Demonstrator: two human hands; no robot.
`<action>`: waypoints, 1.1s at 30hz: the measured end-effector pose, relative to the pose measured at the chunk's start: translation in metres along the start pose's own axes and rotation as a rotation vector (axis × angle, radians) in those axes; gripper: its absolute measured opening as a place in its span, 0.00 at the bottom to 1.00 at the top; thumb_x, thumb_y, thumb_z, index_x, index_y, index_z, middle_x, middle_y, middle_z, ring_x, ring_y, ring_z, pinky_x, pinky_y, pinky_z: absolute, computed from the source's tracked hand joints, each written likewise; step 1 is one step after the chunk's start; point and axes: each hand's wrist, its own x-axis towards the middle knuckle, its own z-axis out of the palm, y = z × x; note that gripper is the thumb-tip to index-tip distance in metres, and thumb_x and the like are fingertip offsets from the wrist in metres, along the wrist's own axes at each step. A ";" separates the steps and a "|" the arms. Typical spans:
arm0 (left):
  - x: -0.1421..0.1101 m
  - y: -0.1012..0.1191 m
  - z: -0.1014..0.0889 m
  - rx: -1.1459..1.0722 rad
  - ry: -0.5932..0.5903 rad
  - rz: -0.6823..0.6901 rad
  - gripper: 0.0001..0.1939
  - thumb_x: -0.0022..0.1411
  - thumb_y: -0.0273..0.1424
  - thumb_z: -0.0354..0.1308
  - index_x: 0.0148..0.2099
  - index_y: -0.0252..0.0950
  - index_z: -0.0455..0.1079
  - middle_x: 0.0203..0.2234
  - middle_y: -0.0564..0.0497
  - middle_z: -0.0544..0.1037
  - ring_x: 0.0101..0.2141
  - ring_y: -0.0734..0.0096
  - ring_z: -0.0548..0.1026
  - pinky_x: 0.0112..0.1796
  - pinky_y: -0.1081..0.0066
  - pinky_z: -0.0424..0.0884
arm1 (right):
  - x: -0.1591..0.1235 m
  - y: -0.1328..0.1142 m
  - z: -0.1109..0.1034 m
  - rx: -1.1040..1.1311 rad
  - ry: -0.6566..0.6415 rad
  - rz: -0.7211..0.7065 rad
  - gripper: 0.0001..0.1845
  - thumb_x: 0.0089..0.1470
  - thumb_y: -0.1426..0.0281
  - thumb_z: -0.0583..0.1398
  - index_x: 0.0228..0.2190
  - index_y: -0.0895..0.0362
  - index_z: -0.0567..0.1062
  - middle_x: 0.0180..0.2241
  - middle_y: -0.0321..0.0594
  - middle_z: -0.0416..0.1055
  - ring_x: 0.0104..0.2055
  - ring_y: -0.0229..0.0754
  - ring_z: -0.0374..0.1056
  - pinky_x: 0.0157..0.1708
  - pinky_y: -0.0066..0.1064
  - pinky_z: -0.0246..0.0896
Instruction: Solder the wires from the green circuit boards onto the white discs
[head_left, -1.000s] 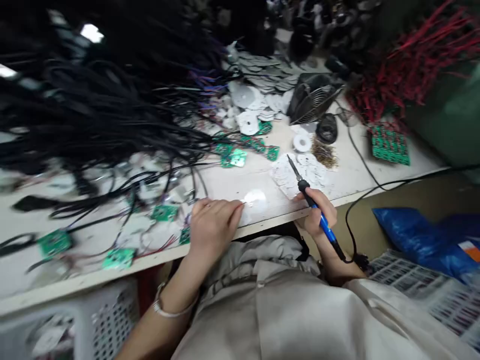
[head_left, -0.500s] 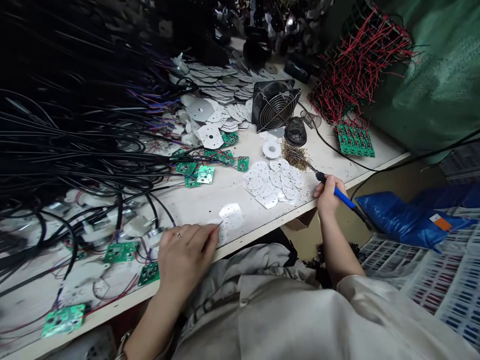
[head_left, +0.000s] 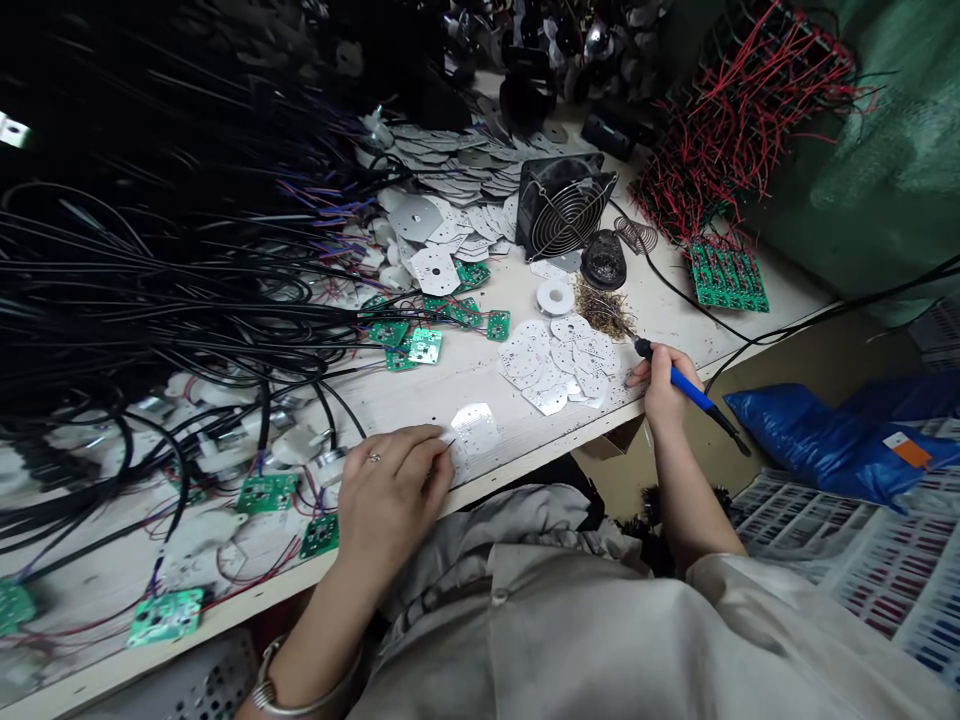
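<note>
My right hand (head_left: 670, 390) grips a soldering iron (head_left: 691, 388) by its blue handle. The iron's metal tip points at a heap of brassy shavings (head_left: 602, 308) behind the white boards. On the left, near the bench's front edge, my left hand (head_left: 394, 490) lies palm down with thumb and forefinger pinched together. A thin dark point sticks out from the pinch, too small to name. Just beyond those fingertips lies a shiny white circuit board (head_left: 474, 430), flat on the bench. A loose pile of similar white circuit boards (head_left: 544, 365) lies between my hands.
A black fan (head_left: 564, 208) stands behind a roll of solder wire (head_left: 555, 297) and a dark iron stand (head_left: 603, 260). Black cables (head_left: 187, 300) and green circuit boards (head_left: 268, 493) crowd the left. Red-wired boards (head_left: 727, 275) stand back right. Blue bags (head_left: 810, 430) lie beyond the edge.
The view has turned slightly left, so everything sits a little farther right. My left hand has shifted slightly; my right hand keeps hold of the soldering iron near the shavings.
</note>
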 end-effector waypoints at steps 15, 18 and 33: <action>0.011 0.005 0.012 -0.151 0.000 -0.114 0.05 0.63 0.26 0.57 0.34 0.39 0.71 0.35 0.54 0.84 0.39 0.66 0.80 0.46 0.61 0.65 | -0.049 -0.027 0.010 0.228 -0.074 -0.151 0.15 0.55 0.56 0.59 0.31 0.55 0.74 0.13 0.26 0.64 0.11 0.35 0.61 0.12 0.28 0.57; 0.009 0.003 0.013 -0.173 -0.039 -0.125 0.06 0.62 0.25 0.57 0.32 0.38 0.71 0.37 0.54 0.84 0.39 0.67 0.81 0.48 0.60 0.65 | -0.086 -0.030 0.020 0.276 -0.341 -0.084 0.13 0.57 0.59 0.59 0.31 0.55 0.77 0.15 0.29 0.68 0.11 0.35 0.61 0.11 0.28 0.55; 0.010 -0.006 0.010 -0.296 -0.094 -0.111 0.06 0.61 0.24 0.57 0.33 0.37 0.73 0.37 0.51 0.84 0.40 0.64 0.81 0.45 0.61 0.74 | -0.105 -0.023 0.031 0.157 -0.676 -0.342 0.08 0.59 0.69 0.59 0.33 0.50 0.80 0.27 0.33 0.79 0.26 0.40 0.76 0.28 0.32 0.73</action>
